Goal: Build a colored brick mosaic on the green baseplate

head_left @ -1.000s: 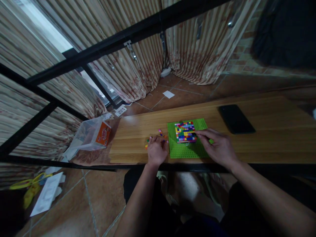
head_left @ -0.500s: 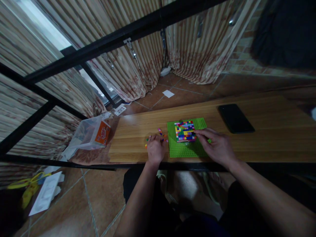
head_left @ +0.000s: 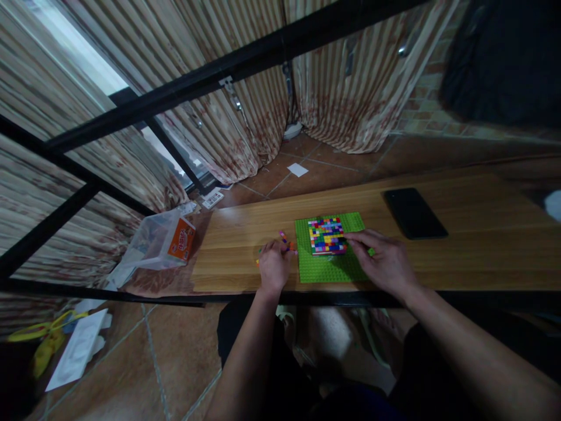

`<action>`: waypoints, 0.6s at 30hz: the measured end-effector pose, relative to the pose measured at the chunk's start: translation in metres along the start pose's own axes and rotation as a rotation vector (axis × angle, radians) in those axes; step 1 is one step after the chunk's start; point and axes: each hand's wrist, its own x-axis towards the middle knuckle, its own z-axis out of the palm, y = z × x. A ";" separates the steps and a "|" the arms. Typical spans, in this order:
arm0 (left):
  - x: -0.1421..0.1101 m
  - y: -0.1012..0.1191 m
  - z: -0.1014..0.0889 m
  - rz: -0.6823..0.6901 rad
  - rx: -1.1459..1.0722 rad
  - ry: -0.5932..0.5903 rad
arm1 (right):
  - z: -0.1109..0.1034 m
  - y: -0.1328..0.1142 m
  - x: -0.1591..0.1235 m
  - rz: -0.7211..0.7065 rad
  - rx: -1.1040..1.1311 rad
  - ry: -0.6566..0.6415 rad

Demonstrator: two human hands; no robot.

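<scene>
A green baseplate (head_left: 328,270) lies on the wooden table (head_left: 482,245). On its far half sits a square block of small multicoloured bricks (head_left: 326,235). My right hand (head_left: 384,263) rests on the plate's right side, fingertips touching the block's right edge, fingers loosely spread. My left hand (head_left: 273,266) lies on the table just left of the plate, fingers curled over a few loose coloured bricks (head_left: 286,240). Whether it grips one is hidden.
A black phone (head_left: 414,213) lies face down at the back right of the table. Left of the table stands a clear plastic box (head_left: 160,242) with an orange label. Black metal bars cross overhead. White papers and yellow scissors (head_left: 44,345) lie on the tiled floor.
Both hands stay in place at the plate and the loose bricks. Only the camera has shifted slightly.
</scene>
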 end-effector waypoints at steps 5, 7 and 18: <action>-0.002 0.003 -0.003 -0.081 0.005 -0.030 | -0.001 0.000 0.001 -0.001 0.015 0.012; -0.002 0.004 -0.004 -0.115 0.018 -0.036 | -0.001 0.000 0.001 0.001 0.017 0.018; -0.001 0.009 -0.007 -0.053 -0.075 -0.001 | -0.002 0.001 0.000 -0.004 0.004 0.015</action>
